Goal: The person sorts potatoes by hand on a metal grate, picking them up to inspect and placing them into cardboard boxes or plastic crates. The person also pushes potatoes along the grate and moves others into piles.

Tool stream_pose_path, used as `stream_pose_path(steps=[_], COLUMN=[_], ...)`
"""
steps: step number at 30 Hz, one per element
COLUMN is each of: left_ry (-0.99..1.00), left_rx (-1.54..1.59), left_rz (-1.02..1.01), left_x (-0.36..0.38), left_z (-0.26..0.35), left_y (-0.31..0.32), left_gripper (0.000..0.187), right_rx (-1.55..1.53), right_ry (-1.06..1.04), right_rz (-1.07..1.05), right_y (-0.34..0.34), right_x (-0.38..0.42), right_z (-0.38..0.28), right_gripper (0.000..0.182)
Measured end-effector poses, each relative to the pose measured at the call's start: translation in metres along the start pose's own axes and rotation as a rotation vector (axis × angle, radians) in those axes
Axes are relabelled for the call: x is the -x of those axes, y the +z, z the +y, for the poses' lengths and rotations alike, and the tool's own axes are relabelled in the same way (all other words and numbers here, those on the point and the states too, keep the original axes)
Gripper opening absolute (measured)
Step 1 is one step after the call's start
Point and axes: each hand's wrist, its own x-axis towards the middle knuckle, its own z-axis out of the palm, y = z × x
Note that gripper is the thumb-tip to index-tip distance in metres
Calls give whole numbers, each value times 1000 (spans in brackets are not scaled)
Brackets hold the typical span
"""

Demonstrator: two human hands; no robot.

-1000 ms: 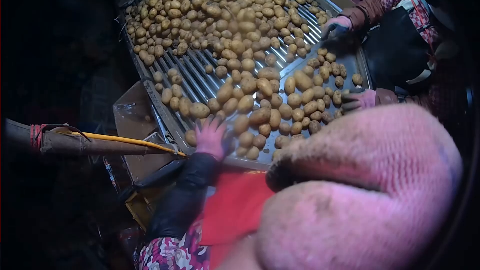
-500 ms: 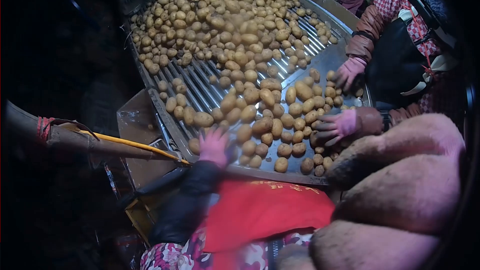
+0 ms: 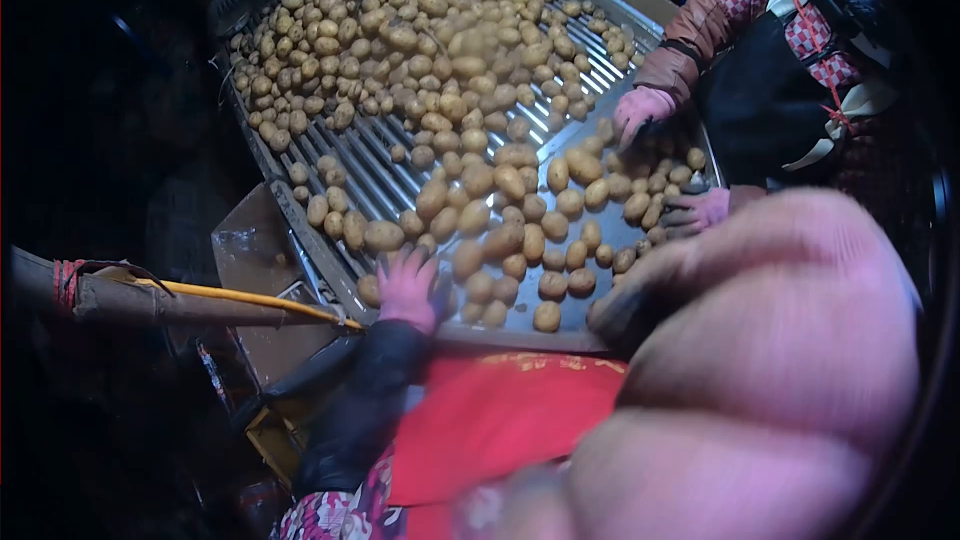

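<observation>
My left hand [image 3: 408, 290], in a pink glove with dark fingertips, lies at the near left edge of the metal sorting table [image 3: 560, 340]. Its fingers are spread, touching or just above the potatoes there; one potato [image 3: 369, 289] sits to its left, and another potato [image 3: 383, 236] lies just beyond its fingertips. Very close to the camera, my right hand [image 3: 770, 340] fills the lower right in a pink glove, bent and smeared by motion. It hides the near right corner of the table, and whether it holds anything does not show.
A potato heap [image 3: 400, 35] covers the table's slatted far part. Across from me, a co-worker's gloved hands [image 3: 643, 112] reach among potatoes at the right. A pole with a yellow rod [image 3: 240, 302] juts in from the left, beside a cardboard sheet [image 3: 255, 250]. My red apron [image 3: 500, 420] touches the near edge.
The whole view has shifted, moving the table left and up. My right hand looks larger and more blurred, further left over the corner. The co-worker's upper hand has moved over the potatoes.
</observation>
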Motion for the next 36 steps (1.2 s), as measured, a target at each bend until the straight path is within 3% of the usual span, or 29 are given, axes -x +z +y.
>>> stream_pose_path(steps=[4,6,8,9,10,11,12,13,14,17,21,22,24,28,29,31,32,35,36], left_ry=[-8,-13,-21,-27,-33,-36,-38,-39,-42,-62,-95,-108,-121,-96,-77,-46,-38,-70,-85], left_rx=[-3,-4,-7,-14,-25,-19,-14,-13,-1,19,-9,-10,15,36,66,122,150,349,266], left_rz=[-18,-22,-30,-29,-34,-42,-46,-47,-51,-77,-183,-195,-294,-267,-254,-235,-191,-118,-64], left_x=[3,4,6,4,4,5,3,2,2,3,-1,-4,-12,-16,-14,-15,-17,-26,-40], left_z=[0,-3,-1,-1,0,1,2,2,1,-2,5,13,21,27,25,24,29,23,22], left_y=[0,6,5,5,5,4,1,0,2,5,-3,-6,-8,-7,-5,-6,-11,-12,-19], left_gripper=[36,36,34,34,35,35,34,34,36,40,48,47,52,54,54,57,48,47,46], right_rx=[61,-63,-1,-11,-24,167,-24,55,13,60,11,30,48,131,207,145,69,-124,-137], right_ry=[368,676,1036,1169,1149,1053,1249,1019,984,847,1014,950,988,1181,1098,1173,1175,1189,1167], right_rz=[-27,-212,-523,-559,-553,-597,-780,-982,-936,-1048,-1115,-966,-895,-847,-753,-1036,-1068,-1136,-1126], right_y=[22,30,42,56,71,83,83,96,100,101,109,110,116,143,167,199,207,201,199], right_x=[14,43,111,146,196,241,239,287,309,308,270,269,253,190,233,248,255,251,255], right_z=[31,47,79,84,87,79,69,65,53,59,84,91,111,170,199,236,246,260,261], right_gripper=[21,28,31,28,32,38,46,50,49,43,36,34,33,32,40,52,57,65,65])
